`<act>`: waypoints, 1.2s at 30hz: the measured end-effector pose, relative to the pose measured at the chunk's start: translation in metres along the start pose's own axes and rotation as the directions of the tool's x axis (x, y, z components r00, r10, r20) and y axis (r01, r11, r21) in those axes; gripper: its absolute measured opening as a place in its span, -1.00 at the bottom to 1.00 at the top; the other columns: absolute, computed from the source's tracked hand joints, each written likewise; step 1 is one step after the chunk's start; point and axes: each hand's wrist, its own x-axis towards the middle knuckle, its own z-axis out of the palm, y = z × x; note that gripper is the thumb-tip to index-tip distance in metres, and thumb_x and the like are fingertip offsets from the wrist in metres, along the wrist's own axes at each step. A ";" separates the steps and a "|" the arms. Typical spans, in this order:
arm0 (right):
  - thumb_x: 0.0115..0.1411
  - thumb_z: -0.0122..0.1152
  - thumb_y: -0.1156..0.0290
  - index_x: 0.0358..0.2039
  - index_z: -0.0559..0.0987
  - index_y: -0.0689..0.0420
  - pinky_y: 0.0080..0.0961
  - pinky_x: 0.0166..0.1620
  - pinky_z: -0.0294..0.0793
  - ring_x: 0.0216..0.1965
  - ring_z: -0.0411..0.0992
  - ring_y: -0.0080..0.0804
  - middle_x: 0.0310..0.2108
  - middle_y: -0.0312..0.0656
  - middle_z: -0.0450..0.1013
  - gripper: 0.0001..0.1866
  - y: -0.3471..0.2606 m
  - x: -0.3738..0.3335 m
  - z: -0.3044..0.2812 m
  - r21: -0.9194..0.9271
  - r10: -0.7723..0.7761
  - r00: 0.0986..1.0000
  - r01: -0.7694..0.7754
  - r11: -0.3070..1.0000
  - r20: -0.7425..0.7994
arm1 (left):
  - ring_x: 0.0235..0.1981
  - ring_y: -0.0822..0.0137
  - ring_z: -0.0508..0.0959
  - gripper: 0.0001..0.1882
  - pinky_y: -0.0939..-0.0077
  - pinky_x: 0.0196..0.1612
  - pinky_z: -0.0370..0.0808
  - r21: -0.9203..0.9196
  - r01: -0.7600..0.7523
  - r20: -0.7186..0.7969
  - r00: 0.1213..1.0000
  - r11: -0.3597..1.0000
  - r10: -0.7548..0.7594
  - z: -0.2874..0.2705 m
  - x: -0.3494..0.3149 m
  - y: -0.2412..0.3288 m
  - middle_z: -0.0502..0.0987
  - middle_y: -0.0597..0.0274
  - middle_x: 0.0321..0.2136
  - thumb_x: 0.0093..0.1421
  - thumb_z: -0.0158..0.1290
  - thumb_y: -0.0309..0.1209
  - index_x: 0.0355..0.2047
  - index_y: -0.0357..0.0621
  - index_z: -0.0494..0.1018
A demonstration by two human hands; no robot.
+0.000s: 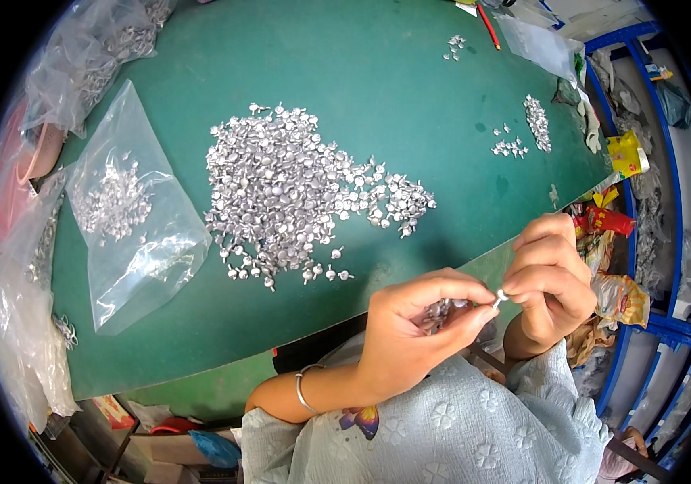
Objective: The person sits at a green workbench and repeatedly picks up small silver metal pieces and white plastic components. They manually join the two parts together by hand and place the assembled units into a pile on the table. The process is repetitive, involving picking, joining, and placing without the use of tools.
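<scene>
My left hand is curled near the front edge of the table, cupping several small silver metal pieces in its palm. At its fingertips, thumb and fingers meet around the thin stem of one round-headed metal piece. My right hand pinches the head of that same piece, its other fingers folded in. Beyond my left hand, a large heap of matching round-headed pieces with short stems lies on the green table. A narrower tail of the heap reaches toward my hands.
On the left lies a clear plastic bag with similar pieces in it. Fuller bags and a pink basket line the left edge. Small groups of pieces sit at the far right, near a red pen. Blue shelving stands to the right.
</scene>
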 end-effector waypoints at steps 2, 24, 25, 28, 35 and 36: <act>-0.05 0.24 0.33 -0.55 0.55 0.11 -0.46 -0.39 0.27 -0.47 0.31 -0.34 -0.56 -0.30 0.41 -0.87 -0.001 0.001 -0.001 -0.021 -0.010 1.000 0.010 1.000 0.012 | -0.54 0.70 0.33 -0.89 0.80 -0.56 0.22 -0.001 -0.003 0.004 1.000 1.000 0.003 0.000 0.000 0.001 0.49 0.32 -0.45 0.00 0.09 -0.69 -0.41 -0.33 0.49; -0.22 0.29 0.43 -0.55 0.58 0.03 -0.46 -0.37 0.26 -0.42 0.32 -0.35 -0.53 -0.37 0.42 -0.87 -0.005 -0.001 -0.003 -0.060 -0.034 0.999 0.035 0.998 0.016 | -0.38 0.38 0.52 -0.85 0.59 -0.31 0.44 0.033 0.008 0.061 0.998 0.999 -0.010 -0.003 -0.001 0.006 0.52 0.01 -0.39 -0.01 0.01 -0.78 -0.40 -0.42 0.45; -0.22 0.29 0.43 -0.55 0.58 0.03 -0.46 -0.37 0.26 -0.42 0.33 -0.35 -0.53 -0.37 0.42 -0.87 -0.005 -0.001 -0.003 -0.059 -0.033 0.999 0.033 0.998 0.015 | -0.38 0.39 0.52 -0.85 0.60 -0.32 0.44 0.033 0.003 0.061 0.998 0.999 -0.005 -0.003 -0.001 0.006 0.52 0.01 -0.39 -0.01 0.01 -0.78 -0.39 -0.41 0.45; -0.21 0.30 0.43 -0.55 0.58 0.03 -0.46 -0.37 0.25 -0.42 0.33 -0.36 -0.53 -0.38 0.41 -0.88 -0.008 -0.001 -0.004 -0.058 -0.022 1.000 0.023 0.998 0.012 | -0.38 0.40 0.52 -0.85 0.61 -0.33 0.43 0.038 -0.005 0.074 0.997 0.999 0.003 -0.003 -0.001 0.007 0.52 0.02 -0.39 -0.01 0.01 -0.78 -0.39 -0.41 0.46; -0.17 0.29 0.38 -0.56 0.58 0.03 -0.46 -0.37 0.24 -0.43 0.34 -0.37 -0.54 -0.36 0.40 -0.90 -0.005 -0.003 -0.002 -0.039 -0.031 0.999 0.031 0.999 0.004 | -0.38 0.42 0.51 -0.85 0.64 -0.35 0.43 0.037 -0.010 0.069 0.998 0.999 0.008 -0.004 -0.002 0.007 0.52 0.01 -0.39 -0.01 0.00 -0.78 -0.40 -0.41 0.46; -0.17 0.29 0.37 -0.56 0.57 0.03 -0.46 -0.37 0.24 -0.43 0.34 -0.37 -0.54 -0.36 0.40 -0.90 -0.005 -0.003 -0.002 -0.039 -0.034 0.999 0.035 0.999 0.005 | -0.38 0.42 0.51 -0.85 0.64 -0.35 0.43 0.032 -0.011 0.067 0.998 0.999 0.009 -0.004 -0.002 0.007 0.52 0.02 -0.39 0.00 0.00 -0.77 -0.40 -0.41 0.46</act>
